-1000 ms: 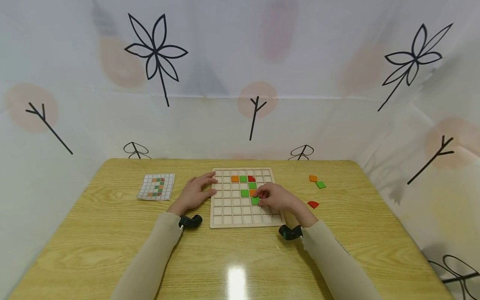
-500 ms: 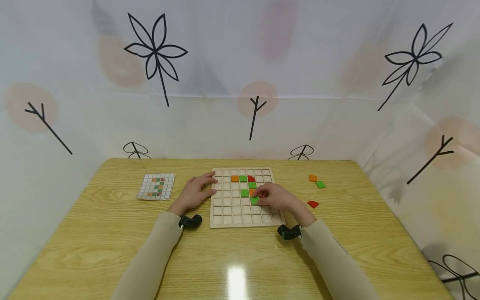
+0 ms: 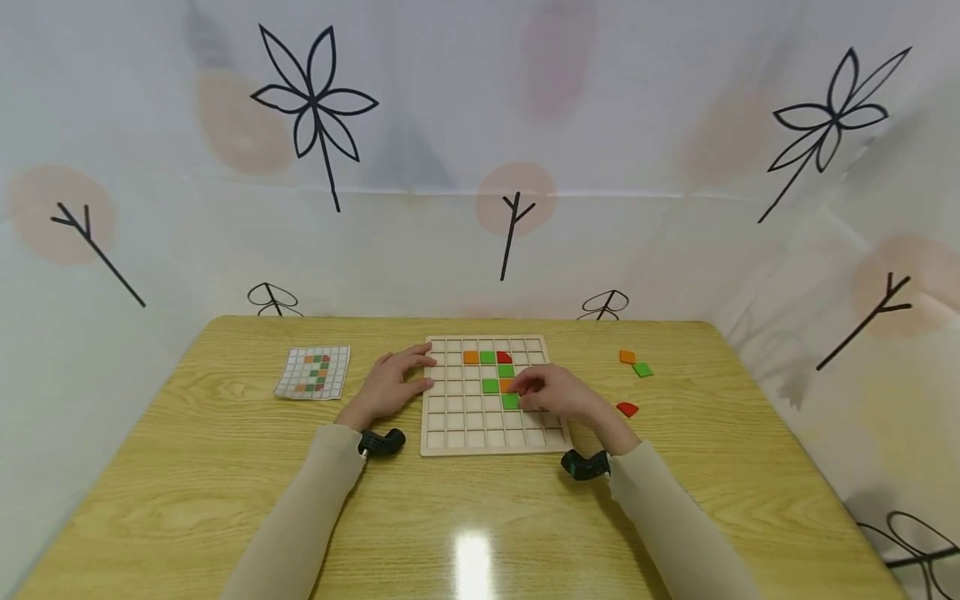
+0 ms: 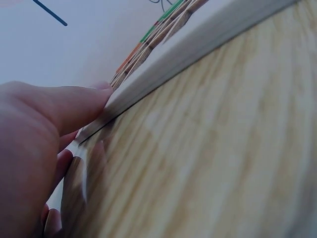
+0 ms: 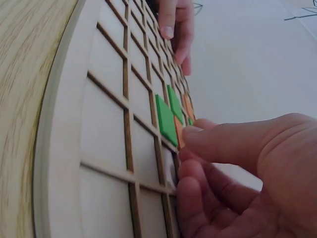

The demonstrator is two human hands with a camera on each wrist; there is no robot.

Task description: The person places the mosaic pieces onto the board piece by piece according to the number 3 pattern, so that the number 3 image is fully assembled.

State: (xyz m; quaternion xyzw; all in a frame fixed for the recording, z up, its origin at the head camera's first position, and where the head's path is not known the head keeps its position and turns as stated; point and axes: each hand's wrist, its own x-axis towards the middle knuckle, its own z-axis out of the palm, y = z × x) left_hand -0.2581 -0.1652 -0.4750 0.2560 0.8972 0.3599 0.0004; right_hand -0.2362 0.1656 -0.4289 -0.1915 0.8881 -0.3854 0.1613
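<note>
A square wooden grid board lies on the table. Along its left rim my left hand rests with spread fingers, and the thumb presses the side of the frame in the left wrist view. Over the board's right half is my right hand, its fingers bent and the thumb tip beside the lowest green square tile. That tile sits in a cell below an orange tile, which the fingertips partly cover. Another green tile lies to the left. No tile shows between the right thumb and fingers.
A paper card with a coloured grid pattern lies left of the board. To the right are a loose orange tile, a green tile and a red quarter-round tile. More tiles, including a red one, sit in the upper cells.
My right hand has shifted slightly right, its thumb coming off the lowest green tile, which stays in its cell and shows more fully. My left hand has stayed at the rim.
</note>
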